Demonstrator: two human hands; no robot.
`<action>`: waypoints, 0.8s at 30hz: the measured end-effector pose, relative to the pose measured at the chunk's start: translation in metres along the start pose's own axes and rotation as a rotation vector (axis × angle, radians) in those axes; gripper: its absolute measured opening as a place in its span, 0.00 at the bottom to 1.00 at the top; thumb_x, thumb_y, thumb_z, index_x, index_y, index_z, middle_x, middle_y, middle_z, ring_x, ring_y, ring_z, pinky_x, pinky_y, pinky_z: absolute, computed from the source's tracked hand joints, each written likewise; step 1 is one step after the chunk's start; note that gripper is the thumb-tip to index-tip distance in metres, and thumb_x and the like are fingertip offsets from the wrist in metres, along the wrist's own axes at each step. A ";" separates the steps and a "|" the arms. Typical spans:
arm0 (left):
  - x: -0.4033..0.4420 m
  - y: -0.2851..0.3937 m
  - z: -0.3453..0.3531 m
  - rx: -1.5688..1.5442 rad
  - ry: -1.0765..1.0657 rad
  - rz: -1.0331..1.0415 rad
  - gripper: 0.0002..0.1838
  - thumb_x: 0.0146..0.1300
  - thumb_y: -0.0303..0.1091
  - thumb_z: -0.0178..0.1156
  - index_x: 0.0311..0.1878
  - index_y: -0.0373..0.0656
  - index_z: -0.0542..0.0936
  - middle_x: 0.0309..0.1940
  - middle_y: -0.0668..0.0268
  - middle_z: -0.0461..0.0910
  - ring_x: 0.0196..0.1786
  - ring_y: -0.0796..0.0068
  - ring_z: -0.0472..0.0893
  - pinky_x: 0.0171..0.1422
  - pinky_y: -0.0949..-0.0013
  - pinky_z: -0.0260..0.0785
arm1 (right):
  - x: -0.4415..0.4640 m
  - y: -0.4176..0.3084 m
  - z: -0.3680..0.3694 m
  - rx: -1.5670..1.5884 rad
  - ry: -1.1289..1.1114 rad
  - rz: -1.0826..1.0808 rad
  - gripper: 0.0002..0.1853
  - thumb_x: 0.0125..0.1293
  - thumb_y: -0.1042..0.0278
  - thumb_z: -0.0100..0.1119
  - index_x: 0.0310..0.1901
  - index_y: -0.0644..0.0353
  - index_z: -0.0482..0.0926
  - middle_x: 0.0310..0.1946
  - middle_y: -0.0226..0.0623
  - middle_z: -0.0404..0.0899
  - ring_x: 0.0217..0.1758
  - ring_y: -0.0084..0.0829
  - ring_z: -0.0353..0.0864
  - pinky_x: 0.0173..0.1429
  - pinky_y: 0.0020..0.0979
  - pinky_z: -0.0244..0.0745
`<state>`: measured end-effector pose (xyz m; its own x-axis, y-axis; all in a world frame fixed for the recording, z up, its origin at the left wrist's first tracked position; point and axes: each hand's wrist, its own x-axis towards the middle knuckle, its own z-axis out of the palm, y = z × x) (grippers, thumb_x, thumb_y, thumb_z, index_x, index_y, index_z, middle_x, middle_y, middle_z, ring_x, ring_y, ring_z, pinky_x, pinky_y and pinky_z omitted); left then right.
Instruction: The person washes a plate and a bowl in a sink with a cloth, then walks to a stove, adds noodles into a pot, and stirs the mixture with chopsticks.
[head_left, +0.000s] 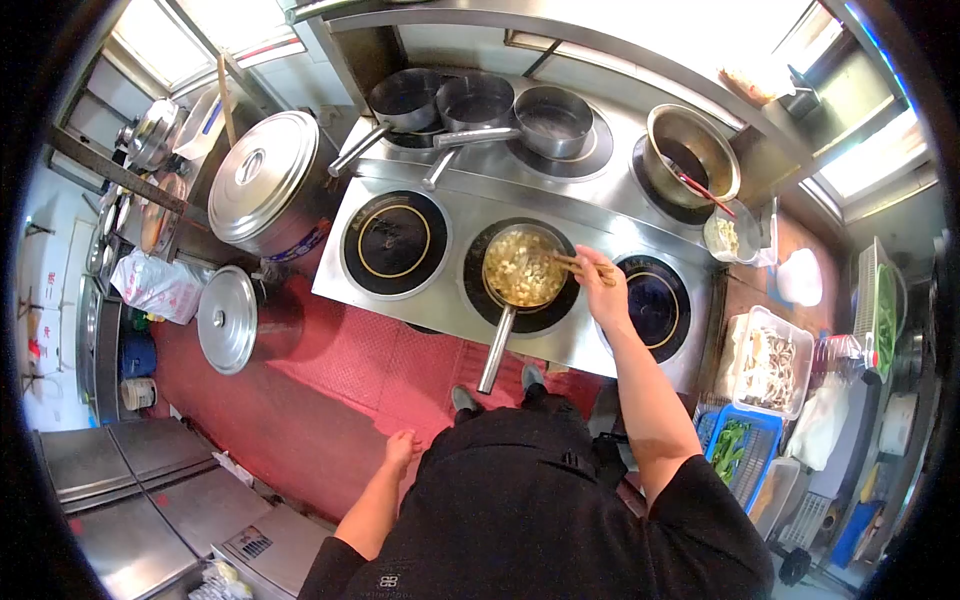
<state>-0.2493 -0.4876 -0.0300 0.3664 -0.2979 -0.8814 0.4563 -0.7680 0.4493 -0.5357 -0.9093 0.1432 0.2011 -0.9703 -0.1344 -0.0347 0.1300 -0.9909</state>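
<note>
My right hand (604, 286) grips a pair of wooden chopsticks (568, 264), whose tips reach into the saucepan. The saucepan (496, 350) sits on the front middle hob, its long metal handle pointing toward me. Pale chopped pieces in a yellowish bubbly liquid (523, 268) fill it. Down by my left side, well away from the stove, my left hand (402, 448) is loosely curled, and nothing shows in it. It does not touch the saucepan handle.
Three dark pans (555, 120) stand on the back hobs beside a deep metal pot (692, 150) with a red-handled utensil. Left are large lidded pots (262, 175). A tub of sliced mushrooms (770, 365) and a blue basket of greens (745, 450) are at right.
</note>
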 end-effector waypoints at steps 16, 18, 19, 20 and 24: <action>0.003 0.004 0.005 -0.002 -0.018 0.026 0.15 0.68 0.44 0.57 0.50 0.43 0.76 0.37 0.62 0.79 0.35 0.68 0.79 0.40 0.63 0.75 | -0.008 0.005 -0.016 -0.141 -0.139 -0.038 0.11 0.72 0.70 0.54 0.51 0.61 0.81 0.43 0.34 0.84 0.45 0.24 0.81 0.51 0.26 0.75; 0.003 0.005 0.003 0.070 -0.022 -0.006 0.15 0.68 0.44 0.56 0.50 0.44 0.76 0.36 0.63 0.79 0.35 0.69 0.79 0.40 0.64 0.74 | 0.002 0.013 0.009 -0.190 -0.153 -0.193 0.10 0.72 0.70 0.54 0.51 0.60 0.81 0.45 0.36 0.84 0.48 0.29 0.81 0.54 0.29 0.74; 0.002 0.007 0.003 0.079 -0.023 -0.004 0.15 0.68 0.44 0.56 0.50 0.44 0.76 0.36 0.63 0.79 0.35 0.69 0.79 0.40 0.64 0.74 | 0.005 0.011 0.019 -0.237 -0.167 -0.247 0.10 0.71 0.70 0.55 0.50 0.59 0.81 0.46 0.37 0.84 0.50 0.32 0.82 0.56 0.30 0.73; 0.001 0.008 0.003 0.099 -0.018 0.004 0.15 0.68 0.43 0.56 0.50 0.44 0.76 0.36 0.63 0.79 0.35 0.69 0.79 0.40 0.64 0.74 | 0.005 -0.003 0.019 -0.377 -0.150 -0.314 0.10 0.70 0.72 0.55 0.50 0.59 0.82 0.47 0.42 0.84 0.50 0.37 0.82 0.56 0.31 0.74; 0.006 0.011 0.001 0.052 -0.015 0.044 0.15 0.70 0.43 0.54 0.50 0.44 0.77 0.38 0.64 0.80 0.36 0.72 0.79 0.39 0.67 0.72 | 0.004 -0.012 -0.019 -0.520 -0.059 -0.351 0.12 0.71 0.73 0.54 0.53 0.62 0.80 0.44 0.39 0.85 0.47 0.26 0.82 0.54 0.26 0.73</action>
<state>-0.2424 -0.4984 -0.0300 0.3727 -0.3407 -0.8632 0.3970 -0.7822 0.4801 -0.5530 -0.9186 0.1543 0.3403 -0.9223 0.1831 -0.4250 -0.3246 -0.8450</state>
